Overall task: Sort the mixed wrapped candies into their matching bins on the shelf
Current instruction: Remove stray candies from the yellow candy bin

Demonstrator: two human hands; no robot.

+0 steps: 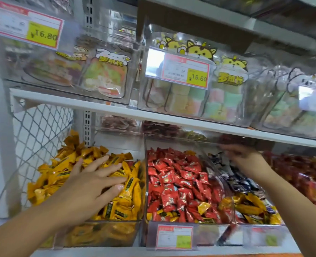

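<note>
Nearest, left hand (96, 182) spread flat, pressing on yellow candies (64, 164) in left bin (116, 235). Next over, yellow strays (202, 207) among red candies (172, 179). Further right and back, right hand (246, 160) over dark candies (244, 182), fingers blurred, can't tell if pinching anything. Light, crinkly, likely slippery wrappers; best pinched singly at a crimped end.

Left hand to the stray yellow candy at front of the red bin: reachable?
Probably yes. The left hand rests on the neighbouring yellow pile; the stray yellow candy lies on top, uncovered, with only the clear divider wall to cross.
</note>
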